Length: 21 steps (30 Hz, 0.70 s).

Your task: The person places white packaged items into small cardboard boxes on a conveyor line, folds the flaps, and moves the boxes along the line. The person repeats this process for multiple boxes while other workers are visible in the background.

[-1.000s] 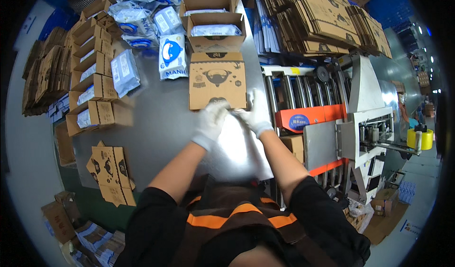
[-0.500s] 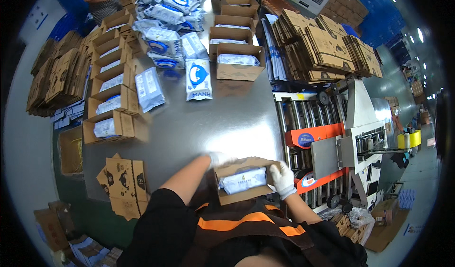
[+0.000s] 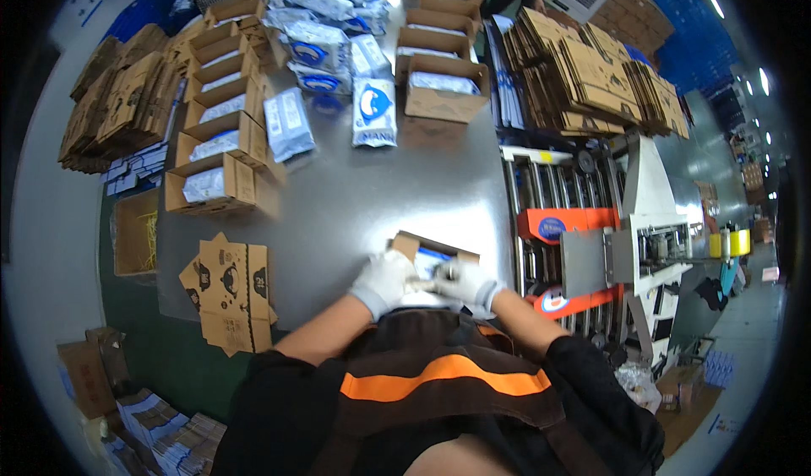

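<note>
Close to my body, on the grey metal table, is a small brown cardboard box (image 3: 405, 244) with a white-and-blue soft pack (image 3: 429, 259) inside. My left hand (image 3: 384, 280), in a white glove, is closed at the box's near left side. My gloved right hand (image 3: 465, 281) is closed at its near right side, the fingers curled inward toward the left hand. Both hands cover most of the near wall and part of the pack. Farther off, a white-and-blue pack (image 3: 374, 113) and a paler pack (image 3: 288, 125) lie loose on the table.
Open boxes holding packs stand in rows at left (image 3: 224, 180) and right (image 3: 445, 96), with a heap of packs (image 3: 325, 28) between. Flat cartons (image 3: 232, 294) lie at the left edge; stacked cartons (image 3: 591, 83) are far right. A roller machine (image 3: 566, 223) flanks the table.
My hands have come together at the box's near side; before, they held its left and right ends. The box now sits farther from my body. My view has shifted slightly.
</note>
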Motion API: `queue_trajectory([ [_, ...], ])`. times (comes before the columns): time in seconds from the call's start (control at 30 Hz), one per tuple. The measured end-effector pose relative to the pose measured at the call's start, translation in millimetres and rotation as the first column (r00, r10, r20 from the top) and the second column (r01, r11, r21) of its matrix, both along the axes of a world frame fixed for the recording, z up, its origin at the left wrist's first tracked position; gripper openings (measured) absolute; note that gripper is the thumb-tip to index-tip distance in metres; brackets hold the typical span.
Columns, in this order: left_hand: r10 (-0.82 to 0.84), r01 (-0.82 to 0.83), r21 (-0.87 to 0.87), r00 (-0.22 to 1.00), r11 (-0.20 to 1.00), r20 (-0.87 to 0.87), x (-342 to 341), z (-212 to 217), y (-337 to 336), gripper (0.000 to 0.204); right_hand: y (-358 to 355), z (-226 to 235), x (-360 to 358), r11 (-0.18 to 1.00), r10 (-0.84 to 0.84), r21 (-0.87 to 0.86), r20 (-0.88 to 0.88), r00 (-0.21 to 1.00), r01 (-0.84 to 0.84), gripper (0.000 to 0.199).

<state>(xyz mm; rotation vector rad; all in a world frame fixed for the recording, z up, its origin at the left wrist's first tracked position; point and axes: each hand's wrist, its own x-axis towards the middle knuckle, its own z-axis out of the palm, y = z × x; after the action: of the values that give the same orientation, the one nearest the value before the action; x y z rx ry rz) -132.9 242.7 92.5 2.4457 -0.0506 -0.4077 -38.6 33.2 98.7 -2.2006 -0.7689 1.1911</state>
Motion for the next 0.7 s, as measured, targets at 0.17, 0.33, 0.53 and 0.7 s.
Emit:
queue_trajectory([
  [0.17, 0.668, -0.662, -0.115, 0.744, 0.741, 0.018, 24, -12, 2, 0.096, 8, 36, -2, 0.976, -0.093, 0.215, 0.565, 0.820, -0.038, 0.066],
  [0.33, 0.419, -0.411, -0.214, 0.908, 0.886, -0.008, 22, -58, -49, 0.110, -65, -34, -32, 0.989, 0.148, -0.108, 0.722, 0.676, -0.101, 0.100],
  [0.53, 0.091, -0.154, -0.564, 0.986, 0.812, -0.137, 74, -90, -186, 0.089, -207, -50, 23, 0.946, 0.097, -0.264, 0.787, 0.609, 0.190, 0.068],
  [0.7, -0.090, -0.133, -0.746, 0.964, 0.653, -0.251, 120, -129, -240, 0.073, -190, -8, 40, 0.927, 0.066, -0.334, 0.597, 0.800, 0.173, 0.077],
])
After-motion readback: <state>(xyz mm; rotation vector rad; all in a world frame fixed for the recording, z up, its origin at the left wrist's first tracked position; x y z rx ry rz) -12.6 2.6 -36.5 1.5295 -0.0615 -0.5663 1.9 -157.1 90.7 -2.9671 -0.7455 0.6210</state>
